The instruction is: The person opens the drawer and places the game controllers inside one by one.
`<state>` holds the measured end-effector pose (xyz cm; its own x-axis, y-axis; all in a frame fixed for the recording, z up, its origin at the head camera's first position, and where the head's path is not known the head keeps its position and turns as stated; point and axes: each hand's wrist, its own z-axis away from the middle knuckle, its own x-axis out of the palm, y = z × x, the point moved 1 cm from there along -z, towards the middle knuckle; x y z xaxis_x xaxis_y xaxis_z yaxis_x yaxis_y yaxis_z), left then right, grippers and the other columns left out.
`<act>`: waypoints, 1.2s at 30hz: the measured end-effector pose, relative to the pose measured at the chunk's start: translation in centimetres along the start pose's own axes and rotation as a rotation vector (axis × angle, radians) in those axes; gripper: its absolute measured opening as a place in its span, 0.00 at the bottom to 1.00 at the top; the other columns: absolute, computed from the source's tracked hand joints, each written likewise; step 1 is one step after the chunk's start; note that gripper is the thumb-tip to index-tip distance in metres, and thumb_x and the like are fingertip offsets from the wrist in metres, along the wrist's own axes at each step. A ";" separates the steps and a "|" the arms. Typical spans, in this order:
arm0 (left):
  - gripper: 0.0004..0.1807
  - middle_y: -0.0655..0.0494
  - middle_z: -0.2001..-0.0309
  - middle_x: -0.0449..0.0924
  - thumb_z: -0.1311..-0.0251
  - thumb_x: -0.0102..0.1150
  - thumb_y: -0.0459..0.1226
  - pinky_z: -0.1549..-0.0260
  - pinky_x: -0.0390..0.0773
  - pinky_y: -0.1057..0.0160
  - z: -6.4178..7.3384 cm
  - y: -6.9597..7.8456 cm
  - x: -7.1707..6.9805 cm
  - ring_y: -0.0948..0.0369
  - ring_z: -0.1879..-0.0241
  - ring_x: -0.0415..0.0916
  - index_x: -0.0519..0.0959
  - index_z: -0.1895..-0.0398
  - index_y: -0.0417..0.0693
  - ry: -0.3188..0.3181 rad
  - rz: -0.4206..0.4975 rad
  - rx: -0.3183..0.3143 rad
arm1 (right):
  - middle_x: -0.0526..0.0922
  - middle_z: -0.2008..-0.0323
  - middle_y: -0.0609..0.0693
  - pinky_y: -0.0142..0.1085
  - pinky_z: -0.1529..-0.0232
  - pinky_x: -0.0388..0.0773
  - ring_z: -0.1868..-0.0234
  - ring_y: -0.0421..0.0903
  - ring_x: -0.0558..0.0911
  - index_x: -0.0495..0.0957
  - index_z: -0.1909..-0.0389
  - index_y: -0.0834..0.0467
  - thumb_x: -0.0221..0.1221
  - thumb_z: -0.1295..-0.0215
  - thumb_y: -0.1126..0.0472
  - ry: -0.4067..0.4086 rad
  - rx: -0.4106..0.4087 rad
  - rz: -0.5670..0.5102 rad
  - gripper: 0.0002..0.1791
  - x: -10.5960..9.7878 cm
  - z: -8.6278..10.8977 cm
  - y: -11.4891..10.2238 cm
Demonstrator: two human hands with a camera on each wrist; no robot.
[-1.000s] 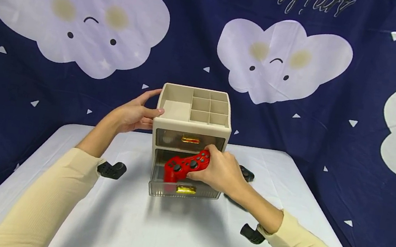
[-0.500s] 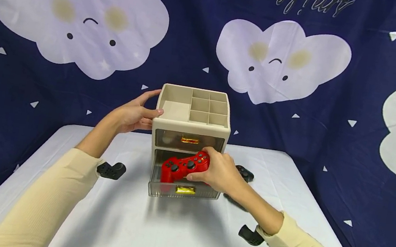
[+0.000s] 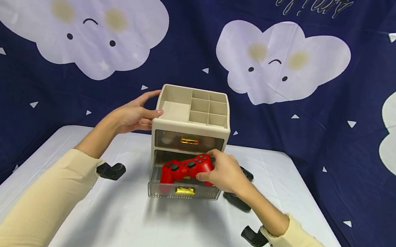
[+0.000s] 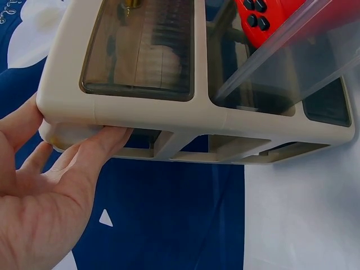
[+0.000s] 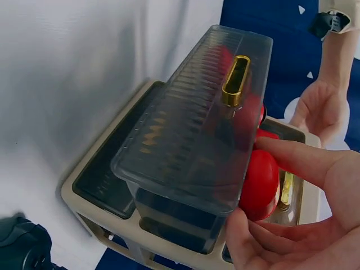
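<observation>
A cream desktop drawer organizer (image 3: 159,124) stands on the white table, its lower clear drawer (image 3: 165,191) pulled out. My left hand (image 3: 131,115) grips its upper left side, thumb at the top edge; the left wrist view has the fingers (image 4: 107,140) bent against that side. A red game controller (image 3: 179,170) sits tilted over the open drawer, its left end down inside. My right hand (image 3: 227,172) holds the controller's right grip. From the right wrist view, the thumb and fingers lie on either side of that grip (image 5: 261,183).
Behind my right hand lies a black game controller (image 3: 248,173), partly hidden. A dark oblong thing (image 3: 237,202) lies close by on the table (image 3: 165,238). The upper drawer (image 3: 168,139) is closed. A blue cloud-print cloth (image 3: 194,20) hangs behind.
The red controller has tilted and shifted slightly within the open drawer. My right hand has slid a little right along its grip. My left hand stays in place.
</observation>
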<state>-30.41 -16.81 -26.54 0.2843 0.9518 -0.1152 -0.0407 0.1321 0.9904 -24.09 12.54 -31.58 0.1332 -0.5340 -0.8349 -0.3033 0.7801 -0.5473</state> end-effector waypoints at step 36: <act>0.45 0.38 0.37 0.69 0.26 0.56 0.36 0.55 0.85 0.61 -0.1 -0.1 -0.1 0.62 0.62 0.84 0.42 0.18 0.75 -0.002 -0.008 0.008 | 0.83 0.79 0.47 0.33 0.79 0.78 0.81 0.41 0.80 0.77 0.43 0.66 0.75 0.50 0.52 0.085 -0.046 0.015 0.35 0.6 0.6 0.0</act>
<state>-30.53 -16.91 -26.68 0.2862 0.9502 -0.1231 -0.0306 0.1375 0.9900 -23.40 12.40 -32.15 0.0485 -0.5499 -0.8338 -0.3479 0.7732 -0.5302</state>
